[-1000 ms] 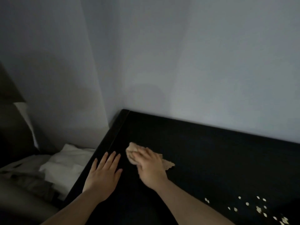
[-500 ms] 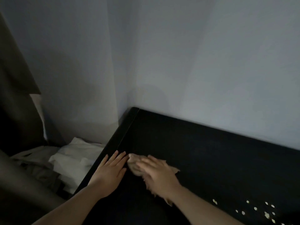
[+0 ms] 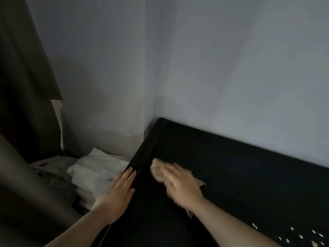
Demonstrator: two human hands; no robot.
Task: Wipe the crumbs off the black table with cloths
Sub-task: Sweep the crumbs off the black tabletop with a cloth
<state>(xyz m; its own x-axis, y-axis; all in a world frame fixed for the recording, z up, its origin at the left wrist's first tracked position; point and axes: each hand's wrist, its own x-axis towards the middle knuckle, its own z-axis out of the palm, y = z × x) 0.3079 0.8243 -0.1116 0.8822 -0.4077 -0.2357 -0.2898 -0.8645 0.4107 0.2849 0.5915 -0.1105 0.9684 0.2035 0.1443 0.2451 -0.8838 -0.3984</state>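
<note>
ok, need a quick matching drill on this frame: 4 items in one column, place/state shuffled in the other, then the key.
Items
1. left hand
2. right hand
3. crumbs
4. white fabric

Place or state
A. scattered at the table's near right
B. pressed on the tan cloth, blurred
C. flat and empty on the table's left edge
D. heaped off the table, to its left

Pairs: 1-C, 2-B, 3-A, 4-D
</note>
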